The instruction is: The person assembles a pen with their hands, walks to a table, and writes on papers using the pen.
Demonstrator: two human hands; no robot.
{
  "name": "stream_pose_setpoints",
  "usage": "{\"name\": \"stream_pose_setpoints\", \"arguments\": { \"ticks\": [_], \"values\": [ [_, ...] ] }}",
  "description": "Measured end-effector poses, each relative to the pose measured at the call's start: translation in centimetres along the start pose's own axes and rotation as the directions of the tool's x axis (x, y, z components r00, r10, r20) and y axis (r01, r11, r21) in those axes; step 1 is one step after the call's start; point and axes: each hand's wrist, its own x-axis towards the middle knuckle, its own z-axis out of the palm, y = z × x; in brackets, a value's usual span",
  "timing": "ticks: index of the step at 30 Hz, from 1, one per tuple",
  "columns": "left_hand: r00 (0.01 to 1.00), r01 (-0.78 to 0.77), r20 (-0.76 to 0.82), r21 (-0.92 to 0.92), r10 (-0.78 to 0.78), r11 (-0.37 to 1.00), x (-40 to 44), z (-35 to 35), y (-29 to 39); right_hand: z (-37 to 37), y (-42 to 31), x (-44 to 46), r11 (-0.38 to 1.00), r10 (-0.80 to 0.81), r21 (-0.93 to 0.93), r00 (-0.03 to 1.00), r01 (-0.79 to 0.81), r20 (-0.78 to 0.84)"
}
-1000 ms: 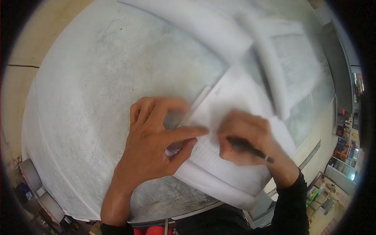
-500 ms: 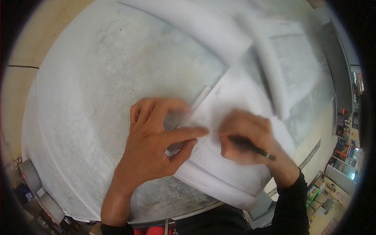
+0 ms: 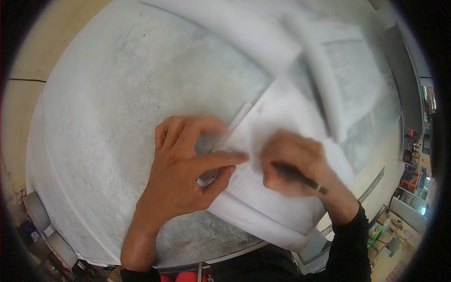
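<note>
My right hand [image 3: 293, 164] is closed around a dark pen [image 3: 300, 176], over a notebook page with ruled lines [image 3: 263, 192]. The fingers there are smeared by motion, and the pen's tip is hidden behind them. My left hand [image 3: 185, 164] lies along the left edge of the notebook, fingers apart. Its index finger stretches onto the page, with the thumb just below it, while the other fingers bend over the tabletop. The lower edge of the notebook curls up near my body.
Blurred white sheets [image 3: 225, 23] spread over the far side of the grey, scratched table [image 3: 103, 117]. A blurred stack of papers [image 3: 350, 75] stands at the far right. Shelves with small goods [image 3: 416, 160] line the right side; grey seats [image 3: 37, 211] are at lower left.
Very little differs. My right hand and the pen have shifted slightly left, and my left hand has stayed nearly where it was.
</note>
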Motion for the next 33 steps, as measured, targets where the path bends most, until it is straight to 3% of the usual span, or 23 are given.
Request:
{"name": "stream_pose_setpoints", "arguments": {
  "ticks": [24, 33],
  "values": [
    [1.000, -0.011, -0.005, 0.001, 0.011, 1.000, 0.12, -0.24, 0.06, -0.23, 0.28, -0.02, 0.999, -0.048, -0.019, 0.998, 0.049, 0.040],
    [1.000, -0.020, -0.007, -0.010, 0.020, 1.000, 0.07, -0.29, 0.04, -0.07, 0.24, -0.12, 0.998, -0.047, -0.049, 0.999, 0.046, -0.021]
  ]
}}
